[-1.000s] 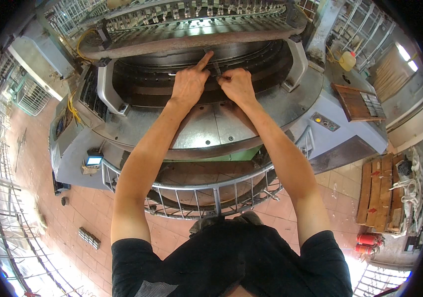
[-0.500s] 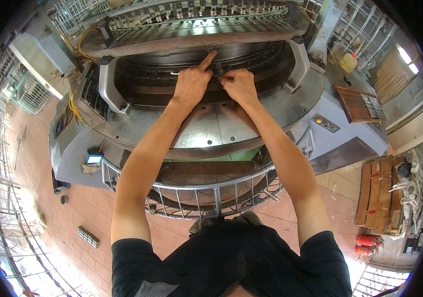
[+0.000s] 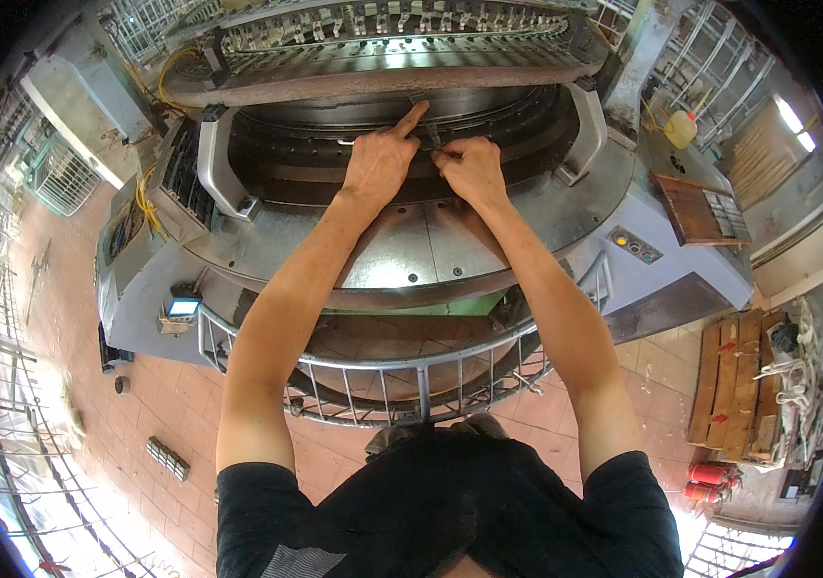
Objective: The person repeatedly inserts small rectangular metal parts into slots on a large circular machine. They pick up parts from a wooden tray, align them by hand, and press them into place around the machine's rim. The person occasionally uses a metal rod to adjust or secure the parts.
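My left hand (image 3: 379, 166) reaches into the dark curved opening of a large circular knitting machine (image 3: 402, 246). Its index finger is stretched out and touches a small dark piece at the inner metal cylinder (image 3: 488, 100), while the other fingers are curled. A short white tip (image 3: 346, 143) shows beside the curled fingers; what it belongs to is hidden. Close by on the right, my right hand (image 3: 471, 166) is closed in a pinch at a narrow dark upright part (image 3: 434, 135). Whatever lies between those fingertips is too small to make out.
A thick ring (image 3: 392, 87) with rows of metal fittings overhangs my hands, carried by silver brackets (image 3: 224, 164) (image 3: 582, 135). A curved metal railing (image 3: 421, 380) stands before my body. Push buttons (image 3: 635, 245) sit at right, a small lit screen (image 3: 183, 306) at left.
Both hands keep nearly the same pose at the opening. The whole view has shifted slightly, and the right fingertips have moved only a little, if at all.
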### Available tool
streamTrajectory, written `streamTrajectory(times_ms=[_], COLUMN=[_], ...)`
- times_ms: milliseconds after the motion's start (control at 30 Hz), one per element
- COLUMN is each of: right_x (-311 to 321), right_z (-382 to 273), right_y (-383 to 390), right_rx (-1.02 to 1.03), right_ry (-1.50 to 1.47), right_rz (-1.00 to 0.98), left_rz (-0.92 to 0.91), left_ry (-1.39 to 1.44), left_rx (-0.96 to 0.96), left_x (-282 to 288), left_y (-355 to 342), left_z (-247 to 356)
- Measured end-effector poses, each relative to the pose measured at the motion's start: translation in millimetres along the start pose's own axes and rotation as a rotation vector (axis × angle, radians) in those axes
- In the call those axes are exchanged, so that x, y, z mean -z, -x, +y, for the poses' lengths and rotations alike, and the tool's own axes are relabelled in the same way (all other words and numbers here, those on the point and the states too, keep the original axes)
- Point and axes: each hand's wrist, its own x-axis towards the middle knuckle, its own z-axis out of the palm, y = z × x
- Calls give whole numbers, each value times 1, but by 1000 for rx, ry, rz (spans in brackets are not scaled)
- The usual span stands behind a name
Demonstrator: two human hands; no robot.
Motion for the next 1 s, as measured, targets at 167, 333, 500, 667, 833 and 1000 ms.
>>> streamTrajectory(times_ms=[167, 333, 500, 667, 833, 1000], right_x=[-1, -3, -1, -2, -3, -3], right_z=[3, 3, 2, 2, 4, 4], right_y=[0, 0, 1, 1, 1, 2], right_rx=[7, 23, -7, 8, 38, 43], right_ry=[-12, -26, -43, -26, -24, -33], right_rz=[3, 24, 3, 27, 30, 51], left_rz=[8, -5, -15, 24, -10, 10], left_ry=[4, 0, -21, -35, -39, -12], left_rx=[3, 5, 4, -13, 1, -9], left_x=[1, 1, 0, -2, -1, 0], left_y=[0, 0, 0, 0, 0, 1], left_z=[0, 0, -1, -2, -2, -3])
